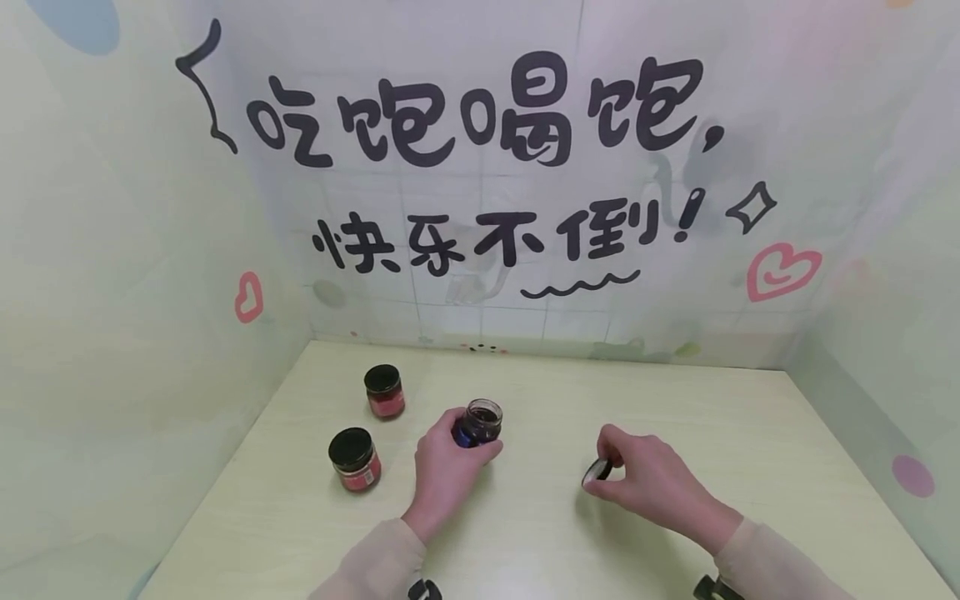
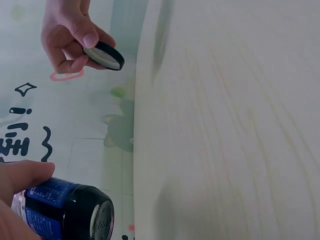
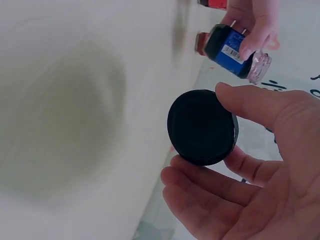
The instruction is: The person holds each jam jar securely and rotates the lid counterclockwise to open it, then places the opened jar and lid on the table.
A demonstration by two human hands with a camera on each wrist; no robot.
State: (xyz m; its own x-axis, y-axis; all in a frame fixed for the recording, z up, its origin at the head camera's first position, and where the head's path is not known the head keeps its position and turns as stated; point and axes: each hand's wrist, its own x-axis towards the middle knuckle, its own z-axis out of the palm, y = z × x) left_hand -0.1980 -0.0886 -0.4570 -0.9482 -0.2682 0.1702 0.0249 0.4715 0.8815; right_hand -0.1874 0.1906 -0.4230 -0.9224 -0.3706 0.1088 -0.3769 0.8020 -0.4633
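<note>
My left hand (image 1: 447,467) grips an uncapped glass jar (image 1: 480,423) with dark contents and a blue label. In the left wrist view the jar (image 2: 67,210) hangs above the table, its base facing the camera side. To the right, my right hand (image 1: 656,479) pinches a round black lid (image 1: 597,472) by its edge, tilted so the pale inside faces left. The right wrist view shows the black outer face of the lid (image 3: 200,127) between thumb and fingers. Lid and jar are well apart.
Two jars with black lids and red labels stand left of my left hand: a nearer jar (image 1: 355,460) and a farther jar (image 1: 385,392). The pale wooden table (image 1: 525,550) meets printed wall sheets (image 1: 480,325) at the back and both sides.
</note>
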